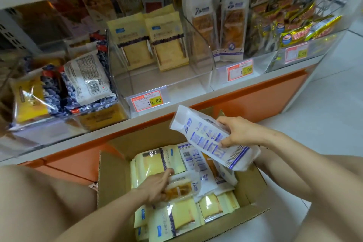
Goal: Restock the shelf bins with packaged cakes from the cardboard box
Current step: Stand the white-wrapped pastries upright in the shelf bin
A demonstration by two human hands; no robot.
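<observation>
An open cardboard box point(110, 179) on the floor holds several yellow cake packs point(155, 163) and white-and-blue cake packs point(196, 161). My right hand point(238, 131) grips a white-and-blue cake pack point(202, 135), lifted above the box's far right corner, back side showing. My left hand point(155, 186) is inside the box and grips a second white cake pack point(182, 186) with a brown pastry window. On the shelf above, one clear bin point(202, 76) holds two yellow packs point(151, 39), and the clear bin to its right point(261, 63) holds upright white-and-blue packs point(218, 23).
A left bin point(64, 118) is stuffed with blueberry-print and orange packs. A far-right bin point(318, 45) holds gold foil packs. Price tags point(147, 101) hang on the bin fronts. The shelf base point(255, 100) is orange. My bare knees flank the box on a white tiled floor point(324, 104).
</observation>
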